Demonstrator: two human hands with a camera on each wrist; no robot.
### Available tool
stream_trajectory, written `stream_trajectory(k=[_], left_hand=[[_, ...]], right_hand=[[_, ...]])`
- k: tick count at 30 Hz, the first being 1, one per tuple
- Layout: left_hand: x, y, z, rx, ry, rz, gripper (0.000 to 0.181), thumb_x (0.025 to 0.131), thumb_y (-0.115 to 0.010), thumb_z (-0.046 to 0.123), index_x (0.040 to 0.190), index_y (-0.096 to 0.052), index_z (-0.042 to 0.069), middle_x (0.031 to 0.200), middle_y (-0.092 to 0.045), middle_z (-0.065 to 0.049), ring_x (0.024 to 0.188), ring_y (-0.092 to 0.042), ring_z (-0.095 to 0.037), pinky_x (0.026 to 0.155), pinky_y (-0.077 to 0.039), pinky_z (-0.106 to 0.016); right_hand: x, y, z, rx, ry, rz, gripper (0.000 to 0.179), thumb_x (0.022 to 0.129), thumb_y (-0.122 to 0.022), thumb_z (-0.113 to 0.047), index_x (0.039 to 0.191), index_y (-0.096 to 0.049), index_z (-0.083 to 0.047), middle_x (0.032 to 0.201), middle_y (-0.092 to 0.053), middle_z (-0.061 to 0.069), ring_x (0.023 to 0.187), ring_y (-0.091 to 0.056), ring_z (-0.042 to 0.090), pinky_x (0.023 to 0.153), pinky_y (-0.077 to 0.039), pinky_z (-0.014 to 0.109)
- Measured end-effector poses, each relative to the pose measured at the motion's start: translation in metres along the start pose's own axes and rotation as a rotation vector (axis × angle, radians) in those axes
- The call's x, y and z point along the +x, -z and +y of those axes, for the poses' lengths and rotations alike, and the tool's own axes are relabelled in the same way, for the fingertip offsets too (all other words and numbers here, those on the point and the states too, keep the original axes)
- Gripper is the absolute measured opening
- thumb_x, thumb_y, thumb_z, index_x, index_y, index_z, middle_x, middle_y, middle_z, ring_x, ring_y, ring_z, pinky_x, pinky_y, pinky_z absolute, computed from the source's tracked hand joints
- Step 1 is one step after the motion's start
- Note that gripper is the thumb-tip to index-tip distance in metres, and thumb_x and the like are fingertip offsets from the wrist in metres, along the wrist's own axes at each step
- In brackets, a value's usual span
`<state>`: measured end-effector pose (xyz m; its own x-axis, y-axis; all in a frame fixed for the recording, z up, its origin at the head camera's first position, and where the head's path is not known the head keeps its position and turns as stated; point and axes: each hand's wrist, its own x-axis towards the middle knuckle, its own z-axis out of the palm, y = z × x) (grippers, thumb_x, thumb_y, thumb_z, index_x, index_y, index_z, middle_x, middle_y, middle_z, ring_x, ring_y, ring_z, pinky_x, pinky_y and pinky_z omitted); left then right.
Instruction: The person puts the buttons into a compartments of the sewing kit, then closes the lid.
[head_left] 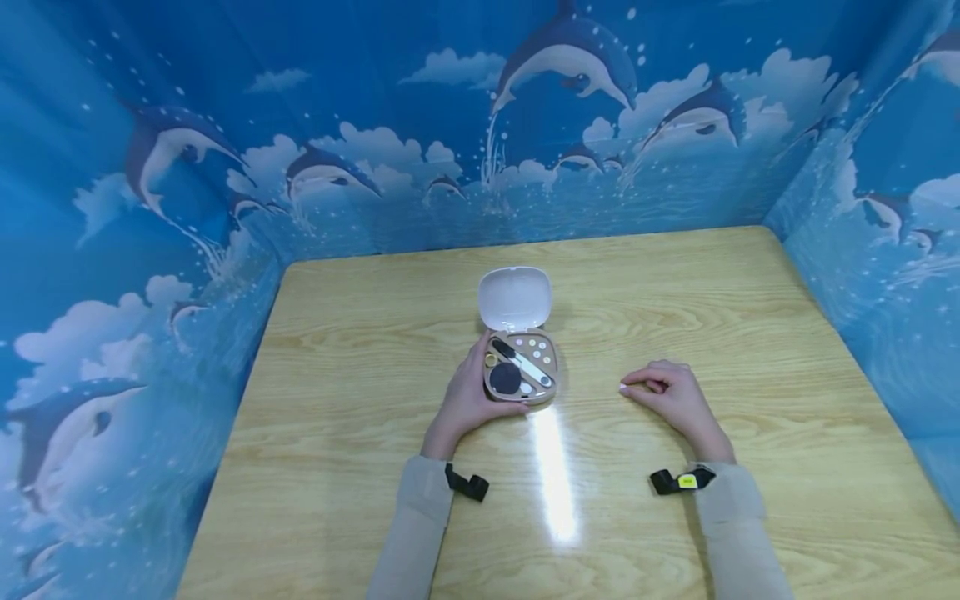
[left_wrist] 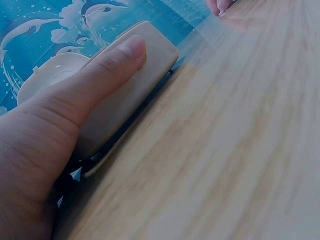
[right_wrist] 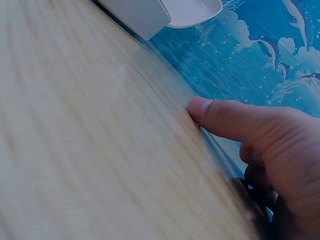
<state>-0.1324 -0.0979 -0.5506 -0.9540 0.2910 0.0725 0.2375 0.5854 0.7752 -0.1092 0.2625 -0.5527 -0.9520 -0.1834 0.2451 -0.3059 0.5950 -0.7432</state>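
Observation:
An open sewing kit box (head_left: pixel 557 367) lies on the table, its white lid (head_left: pixel 515 298) tipped back. Inside sit several small pale buttons (head_left: pixel 532 342), a slim white tool with a black end (head_left: pixel 529 367), a dark round disc (head_left: pixel 505 378) and a brass-coloured thimble-like ring (head_left: pixel 491 360). My left hand (head_left: pixel 471 387) grips the box from its left side, with the thumb (left_wrist: pixel 107 70) along the front wall. To the right, close over the table, my right hand (head_left: pixel 670 397) pinches a small white piece (head_left: pixel 622 387) between thumb and fingertips; the right wrist view hides this piece.
The wood-grain table (head_left: pixel 360 333) runs back to a blue dolphin-print curtain (head_left: pixel 420 167) that also hangs along both sides. Black wrist cameras (head_left: pixel 467 483) sit at both cuffs. A bright light reflection falls on the tabletop in front of the box.

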Motion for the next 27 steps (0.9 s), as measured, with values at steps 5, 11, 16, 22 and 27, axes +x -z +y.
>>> stream_trajectory(k=[5, 11, 16, 22, 27], left_hand=[[0.0003, 0.0002, -0.0016, 0.000, -0.005, 0.002, 0.143, 0.052, -0.091, 0.063, 0.159, 0.001, 0.038, 0.163, -0.022, -0.003, 0.146, -0.027, -0.028, 0.116, -0.026, -0.053], [0.0016, -0.0002, -0.0025, -0.001, -0.014, -0.001, 0.143, 0.052, -0.090, 0.065, 0.159, 0.001, 0.037, 0.163, -0.022, -0.004, 0.146, -0.027, -0.027, 0.117, -0.026, -0.052], [0.0011, -0.0001, -0.0016, 0.004, -0.013, 0.001, 0.143, 0.052, -0.090, 0.065, 0.159, 0.001, 0.036, 0.163, -0.023, -0.004, 0.146, -0.028, -0.028, 0.116, -0.027, -0.053], [0.0003, -0.0002, -0.0008, -0.004, -0.008, -0.005, 0.143, 0.052, -0.090, 0.064, 0.159, 0.001, 0.036, 0.163, -0.022, -0.004, 0.146, -0.028, -0.029, 0.116, -0.026, -0.054], [0.0005, 0.0002, 0.0001, -0.004, -0.006, -0.005, 0.143, 0.052, -0.091, 0.063, 0.159, 0.001, 0.037, 0.163, -0.022, -0.003, 0.146, -0.027, -0.029, 0.116, -0.026, -0.054]], right_hand=[[0.0005, -0.0022, 0.0013, -0.007, 0.017, 0.013, 0.013, 0.078, -0.085, -0.012, 0.087, -0.080, -0.020, 0.057, -0.039, -0.005, 0.058, -0.036, 0.011, 0.060, -0.030, 0.025], [0.0014, -0.0018, -0.0003, -0.004, 0.029, 0.029, 0.014, 0.077, -0.085, -0.009, 0.085, -0.080, -0.020, 0.057, -0.038, -0.006, 0.057, -0.036, 0.010, 0.060, -0.029, 0.026], [0.0014, -0.0009, -0.0024, -0.006, -0.002, 0.035, 0.012, 0.078, -0.085, -0.010, 0.085, -0.079, -0.019, 0.057, -0.040, -0.005, 0.057, -0.037, 0.010, 0.064, -0.029, 0.026], [0.0007, -0.0018, -0.0021, 0.001, -0.021, 0.039, 0.010, 0.079, -0.085, -0.010, 0.085, -0.079, -0.017, 0.058, -0.041, -0.004, 0.057, -0.038, 0.010, 0.060, -0.031, 0.025], [0.0006, -0.0011, -0.0048, 0.013, -0.029, 0.037, 0.009, 0.080, -0.084, -0.010, 0.085, -0.080, -0.015, 0.058, -0.041, -0.003, 0.057, -0.038, 0.011, 0.058, -0.031, 0.024]])
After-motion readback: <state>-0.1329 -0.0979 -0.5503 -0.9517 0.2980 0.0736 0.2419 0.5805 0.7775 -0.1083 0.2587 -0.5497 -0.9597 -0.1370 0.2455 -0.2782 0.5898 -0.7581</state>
